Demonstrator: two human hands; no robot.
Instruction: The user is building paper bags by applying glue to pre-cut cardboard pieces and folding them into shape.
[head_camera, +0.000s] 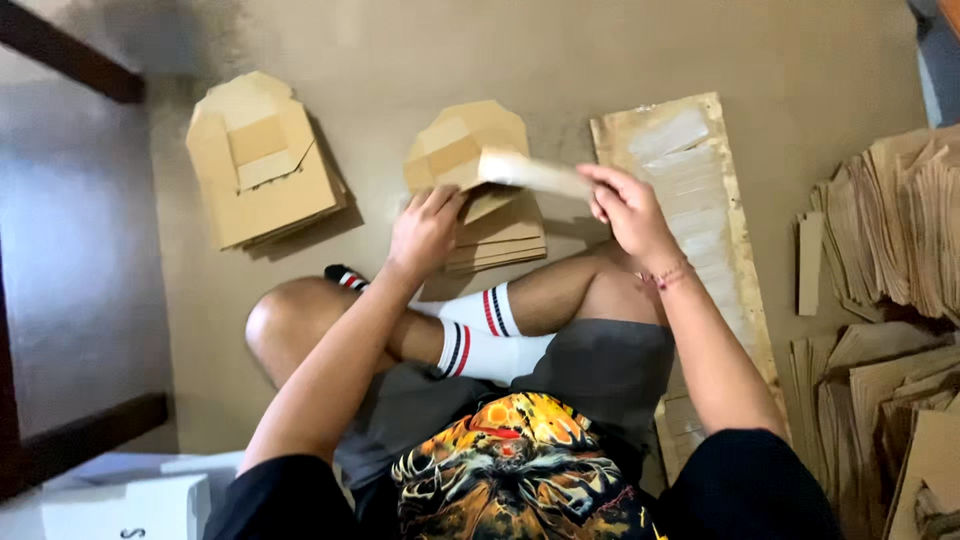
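Note:
I sit cross-legged on the floor. My left hand (425, 230) grips the near edge of a brown folded cardboard box piece (462, 148), held up over a small stack of flat cardboard pieces (500, 238). My right hand (628, 205) pinches a pale strip (532, 172) that runs across the piece toward its left side. The strip looks like tape or a flap; I cannot tell which.
A second stack of folded cardboard pieces (262, 165) lies to the left. A long board with clear tape strips (690, 190) lies at the right. Heaps of flat brown cardboard (890, 230) fill the right edge. White boxes (130, 500) sit at the lower left.

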